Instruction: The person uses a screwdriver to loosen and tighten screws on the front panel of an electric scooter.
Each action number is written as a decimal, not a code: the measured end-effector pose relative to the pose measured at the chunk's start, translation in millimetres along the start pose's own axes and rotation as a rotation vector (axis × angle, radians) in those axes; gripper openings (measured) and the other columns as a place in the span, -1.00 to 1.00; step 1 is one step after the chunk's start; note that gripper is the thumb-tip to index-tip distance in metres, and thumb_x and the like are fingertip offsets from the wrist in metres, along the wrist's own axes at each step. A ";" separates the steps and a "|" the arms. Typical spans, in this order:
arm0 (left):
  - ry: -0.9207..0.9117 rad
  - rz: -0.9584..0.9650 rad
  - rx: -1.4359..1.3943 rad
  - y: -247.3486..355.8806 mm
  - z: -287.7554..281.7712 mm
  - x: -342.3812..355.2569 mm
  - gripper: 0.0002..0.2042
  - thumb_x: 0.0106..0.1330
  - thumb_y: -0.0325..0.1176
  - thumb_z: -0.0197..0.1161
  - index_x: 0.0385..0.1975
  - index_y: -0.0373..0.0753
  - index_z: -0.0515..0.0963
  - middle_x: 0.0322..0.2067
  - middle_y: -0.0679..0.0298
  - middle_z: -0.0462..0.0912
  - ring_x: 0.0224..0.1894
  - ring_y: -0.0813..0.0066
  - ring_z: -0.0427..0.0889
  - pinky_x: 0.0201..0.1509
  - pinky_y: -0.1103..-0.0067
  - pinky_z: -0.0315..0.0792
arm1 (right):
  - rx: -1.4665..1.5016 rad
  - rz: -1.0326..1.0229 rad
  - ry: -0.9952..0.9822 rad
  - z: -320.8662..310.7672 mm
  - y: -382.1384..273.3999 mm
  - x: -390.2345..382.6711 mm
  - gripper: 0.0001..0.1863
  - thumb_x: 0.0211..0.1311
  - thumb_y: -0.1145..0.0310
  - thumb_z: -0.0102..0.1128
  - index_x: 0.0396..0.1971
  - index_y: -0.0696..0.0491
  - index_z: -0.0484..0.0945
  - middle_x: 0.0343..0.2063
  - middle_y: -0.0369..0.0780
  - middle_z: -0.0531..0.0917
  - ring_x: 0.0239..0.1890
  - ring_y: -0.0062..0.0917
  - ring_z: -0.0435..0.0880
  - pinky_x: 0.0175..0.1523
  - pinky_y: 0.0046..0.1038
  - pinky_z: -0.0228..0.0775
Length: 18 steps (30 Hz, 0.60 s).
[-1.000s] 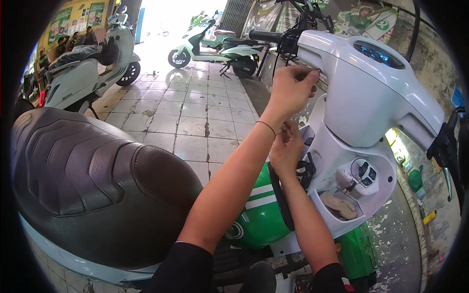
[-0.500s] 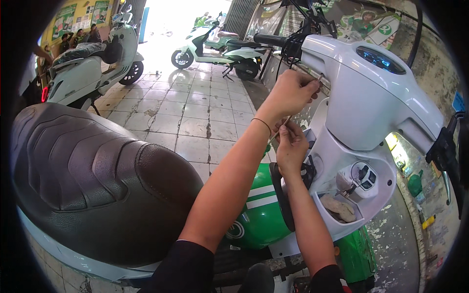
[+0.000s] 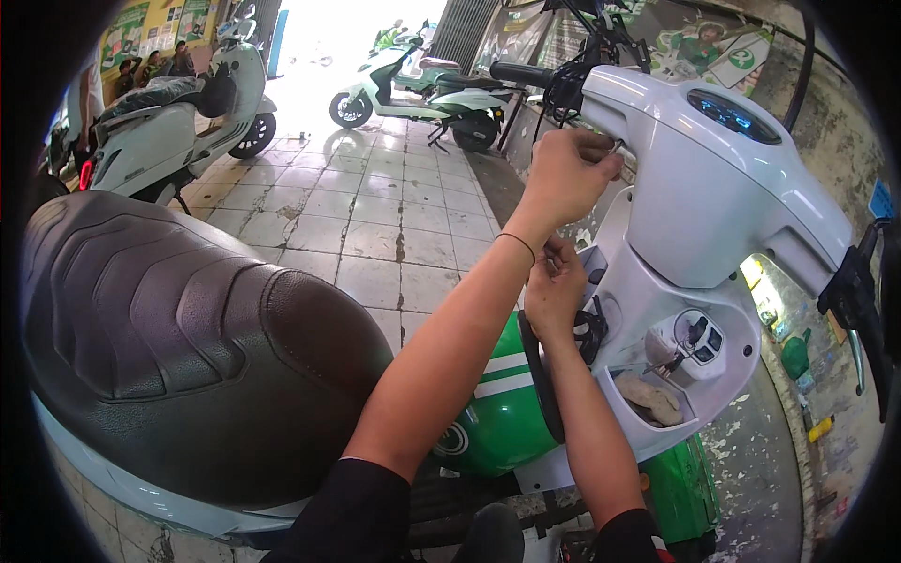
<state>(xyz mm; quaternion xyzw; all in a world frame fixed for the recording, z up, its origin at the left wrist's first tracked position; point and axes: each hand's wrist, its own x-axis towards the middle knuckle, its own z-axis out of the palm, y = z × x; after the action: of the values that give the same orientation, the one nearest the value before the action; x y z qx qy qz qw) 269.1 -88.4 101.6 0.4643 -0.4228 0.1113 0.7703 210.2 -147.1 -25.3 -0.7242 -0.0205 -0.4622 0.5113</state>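
Note:
My left hand is closed at the white scooter's handlebar housing, pinching a small thin piece at its left side below the dark grip. Lower down, my right hand has curled fingers behind my left wrist; whatever they hold is too hidden to name. Beside it are black cables and a green helmet with white stripes. The scooter's lit display sits on top, and a front pocket holds a pale crumpled item.
A brown padded seat fills the left. Behind are a parked white scooter, seated people and another scooter on the tiled floor. A stained wall with banners runs along the right, above a green bin.
A thin rod that showed between my hands half a second ago is now mostly hidden. My left hand has shifted slightly right; my right hand's fingers have moved a little.

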 end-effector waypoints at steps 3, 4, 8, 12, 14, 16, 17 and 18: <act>0.080 0.043 0.089 1.1 4.8 -2.2 -0.73 0.14 -0.38 0.36 -0.26 -0.48 0.65 -0.35 -0.02 0.73 -0.31 0.28 0.77 -0.10 0.50 0.59 | -0.051 -0.027 -0.001 -1.7 3.8 -0.3 -0.82 0.37 0.48 0.11 -0.13 0.27 0.51 -0.29 -0.15 0.64 -0.29 -0.55 0.66 -0.17 -0.49 0.60; 0.078 0.028 0.087 1.5 6.0 -2.9 -0.73 0.14 -0.38 0.36 -0.26 -0.48 0.65 -0.35 -0.02 0.73 -0.31 0.28 0.77 -0.10 0.50 0.59 | -0.009 -0.044 -0.007 -2.3 6.1 0.2 -0.82 0.36 0.48 0.12 -0.14 0.27 0.52 -0.29 -0.14 0.65 -0.30 -0.54 0.66 -0.17 -0.49 0.59; 0.117 0.099 0.074 3.2 8.6 -4.7 -0.74 0.15 -0.38 0.35 -0.27 -0.48 0.65 -0.35 -0.03 0.73 -0.30 0.25 0.76 -0.09 0.48 0.58 | -0.115 -0.075 -0.018 -5.1 18.7 2.4 -0.81 0.32 0.47 0.16 -0.15 0.26 0.53 -0.27 -0.14 0.65 -0.30 -0.51 0.66 -0.13 -0.47 0.56; 0.120 0.118 0.129 5.0 8.8 -5.5 -0.76 0.15 -0.39 0.35 -0.28 -0.46 0.66 -0.37 -0.03 0.73 -0.30 0.24 0.76 -0.08 0.48 0.58 | -0.089 -0.076 -0.010 -7.3 26.8 3.1 -0.82 0.29 0.46 0.19 -0.18 0.23 0.55 -0.28 -0.15 0.66 -0.27 -0.51 0.66 -0.14 -0.49 0.50; 0.149 0.138 0.182 5.9 9.7 -6.9 -0.77 0.15 -0.37 0.36 -0.29 -0.41 0.67 -0.38 0.04 0.74 -0.33 0.31 0.76 -0.11 0.52 0.57 | -0.068 -0.062 -0.015 -7.7 27.0 2.9 -0.82 0.28 0.46 0.20 -0.19 0.22 0.55 -0.29 -0.16 0.67 -0.27 -0.52 0.66 -0.15 -0.51 0.49; 0.170 0.165 0.238 6.8 11.0 -8.4 -0.78 0.15 -0.34 0.38 -0.30 -0.37 0.68 -0.40 0.11 0.75 -0.36 0.38 0.77 -0.14 0.57 0.55 | -0.097 -0.102 -0.039 -7.8 25.5 2.5 -0.85 0.27 0.48 0.19 -0.20 0.21 0.55 -0.31 -0.17 0.67 -0.28 -0.54 0.66 -0.16 -0.52 0.46; 0.192 0.183 0.218 7.2 11.6 -9.2 -0.78 0.16 -0.33 0.37 -0.32 -0.36 0.68 -0.40 0.11 0.75 -0.36 0.37 0.76 -0.14 0.57 0.55 | -0.098 -0.101 -0.040 -7.8 24.5 1.8 -0.85 0.27 0.48 0.19 -0.20 0.21 0.55 -0.31 -0.17 0.67 -0.28 -0.54 0.66 -0.16 -0.52 0.46; 0.213 0.202 0.197 7.7 12.0 -9.9 -0.79 0.16 -0.33 0.37 -0.34 -0.36 0.68 -0.40 0.10 0.75 -0.36 0.35 0.76 -0.13 0.57 0.55 | -0.105 -0.116 -0.033 -7.7 23.4 1.3 -0.85 0.27 0.50 0.18 -0.20 0.20 0.55 -0.31 -0.17 0.68 -0.29 -0.54 0.66 -0.14 -0.52 0.46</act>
<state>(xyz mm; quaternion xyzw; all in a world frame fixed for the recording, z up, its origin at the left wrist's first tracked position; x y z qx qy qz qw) 252.1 -91.8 101.5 0.4784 -0.3702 0.2778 0.7463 217.8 -164.7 -40.9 -0.7550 -0.0467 -0.4796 0.4447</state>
